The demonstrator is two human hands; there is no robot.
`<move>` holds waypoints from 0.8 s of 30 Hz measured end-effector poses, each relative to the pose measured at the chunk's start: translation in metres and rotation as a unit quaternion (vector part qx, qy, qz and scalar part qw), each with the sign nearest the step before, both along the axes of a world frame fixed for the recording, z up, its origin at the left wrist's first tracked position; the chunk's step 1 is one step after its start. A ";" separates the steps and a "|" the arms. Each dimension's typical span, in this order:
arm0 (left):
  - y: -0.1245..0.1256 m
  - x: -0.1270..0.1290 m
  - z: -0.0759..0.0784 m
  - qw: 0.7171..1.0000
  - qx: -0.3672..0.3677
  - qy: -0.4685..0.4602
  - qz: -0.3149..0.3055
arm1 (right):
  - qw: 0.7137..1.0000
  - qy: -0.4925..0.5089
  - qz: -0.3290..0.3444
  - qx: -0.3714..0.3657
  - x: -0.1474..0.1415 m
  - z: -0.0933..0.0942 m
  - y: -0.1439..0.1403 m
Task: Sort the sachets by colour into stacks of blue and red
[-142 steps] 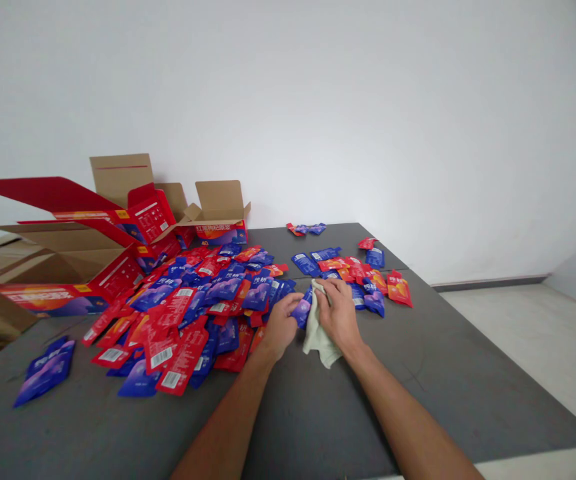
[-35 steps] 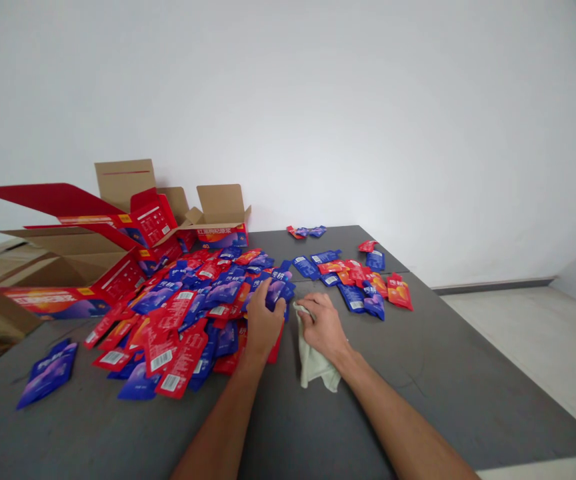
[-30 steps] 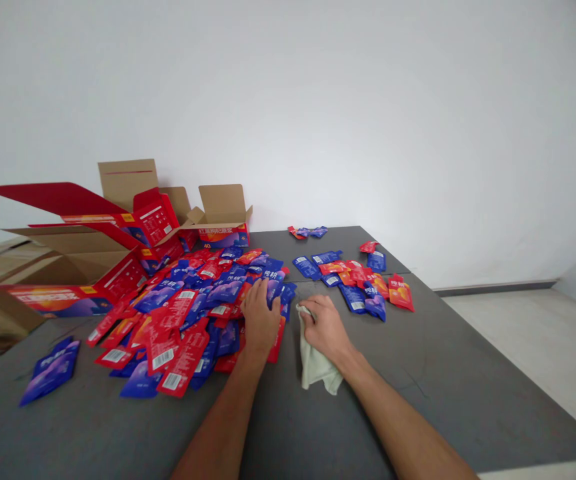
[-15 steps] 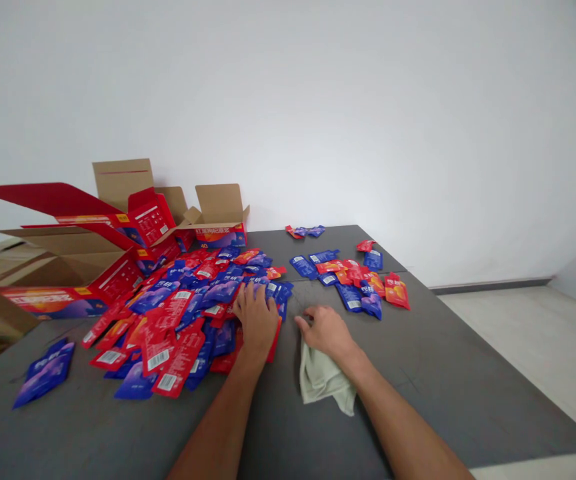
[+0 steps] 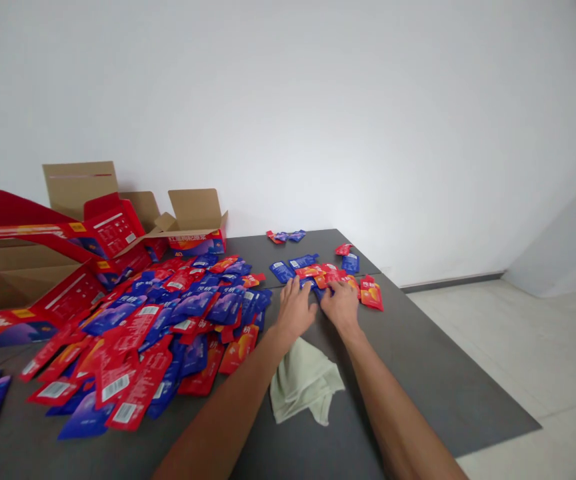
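Both my hands reach forward to a small cluster of red and blue sachets [image 5: 328, 272] at the far right of the grey table [image 5: 418, 360]. My left hand [image 5: 294, 311] lies flat at the cluster's near left edge, fingers spread. My right hand [image 5: 341, 304] rests on the sachets beside it, fingers apart. A pale green cloth [image 5: 304, 387] lies crumpled on the table between my forearms, with neither hand on it. Whether a sachet is pinched under either palm is hidden.
A big heap of red and blue sachets [image 5: 158, 320] covers the table's left half. Open red printed cartons [image 5: 43, 267] and a small open box [image 5: 195, 230] stand at the back left. A few sachets [image 5: 286, 236] lie by the wall. The table's right edge drops to a light floor [image 5: 518, 347].
My right hand let go of the cloth, which now lies behind the hands. Both hands moved from the big heap's edge forward and right to the small cluster. The view shifted right.
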State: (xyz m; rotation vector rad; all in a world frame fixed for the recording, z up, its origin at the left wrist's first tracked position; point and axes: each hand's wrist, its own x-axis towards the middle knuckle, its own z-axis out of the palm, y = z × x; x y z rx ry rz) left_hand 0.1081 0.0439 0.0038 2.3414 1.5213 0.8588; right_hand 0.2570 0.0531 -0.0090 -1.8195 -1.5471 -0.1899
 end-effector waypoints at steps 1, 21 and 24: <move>0.009 0.009 0.000 1.000 -0.017 0.004 -0.021 | 1.000 0.003 -0.017 0.000 0.006 -0.001 0.004; 0.091 0.026 -0.015 0.958 -0.213 0.152 -0.120 | 0.954 -0.038 -0.014 -0.296 0.074 -0.021 0.037; 0.076 0.018 -0.014 0.961 -0.199 0.144 -0.128 | 0.954 -0.042 0.003 -0.295 0.063 -0.020 0.026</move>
